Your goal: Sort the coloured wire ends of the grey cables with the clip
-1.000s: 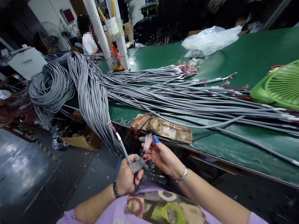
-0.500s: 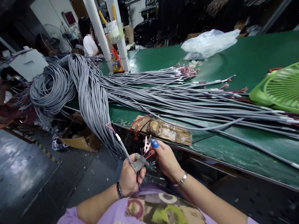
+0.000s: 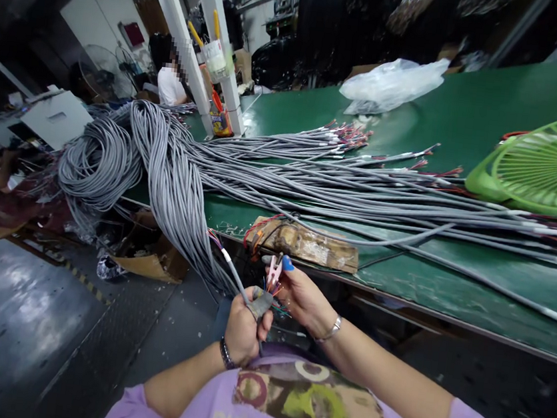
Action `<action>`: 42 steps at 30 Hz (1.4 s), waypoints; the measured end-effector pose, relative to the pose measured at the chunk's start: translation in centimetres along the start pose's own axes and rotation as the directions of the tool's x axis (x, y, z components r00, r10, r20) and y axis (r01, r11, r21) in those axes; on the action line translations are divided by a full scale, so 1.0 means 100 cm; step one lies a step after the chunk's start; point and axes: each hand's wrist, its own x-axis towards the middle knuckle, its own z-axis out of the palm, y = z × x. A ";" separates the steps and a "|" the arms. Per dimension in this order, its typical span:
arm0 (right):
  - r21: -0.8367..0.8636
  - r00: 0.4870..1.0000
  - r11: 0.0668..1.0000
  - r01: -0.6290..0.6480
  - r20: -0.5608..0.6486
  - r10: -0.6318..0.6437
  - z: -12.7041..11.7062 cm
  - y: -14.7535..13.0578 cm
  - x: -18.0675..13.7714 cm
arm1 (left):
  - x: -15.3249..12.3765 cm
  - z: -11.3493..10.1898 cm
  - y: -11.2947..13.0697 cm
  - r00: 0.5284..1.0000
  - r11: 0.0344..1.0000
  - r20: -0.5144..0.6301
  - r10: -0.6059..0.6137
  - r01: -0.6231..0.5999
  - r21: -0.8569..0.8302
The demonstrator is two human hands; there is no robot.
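A long green table crosses the right of a dim workshop, with dark floor at lower left. Grey cables lie along it and spill over its edge at centre left, near a fan, a bag and a wooden block. Low at centre, the left hand is fisted round one cable slanting up-left. The right hand pinches its wires, which point upward.

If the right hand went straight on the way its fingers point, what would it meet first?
Probably the wooden block at the table edge, just beyond the right hand; depth unclear.
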 end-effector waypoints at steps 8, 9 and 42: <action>0.036 0.991 0.993 -0.108 0.082 0.105 -0.008 -0.001 -0.005 | -0.008 -0.007 0.000 0.999 0.999 0.013 0.046 -0.047 0.018; 0.033 0.988 0.992 -0.124 0.093 0.120 -0.010 -0.002 -0.005 | -0.009 -0.007 0.000 0.999 0.999 0.011 0.047 -0.048 0.016; -0.114 0.994 0.993 -0.034 0.098 0.045 -0.005 0.000 -0.004 | -0.001 0.001 0.000 0.999 0.993 -0.013 0.032 -0.033 -0.109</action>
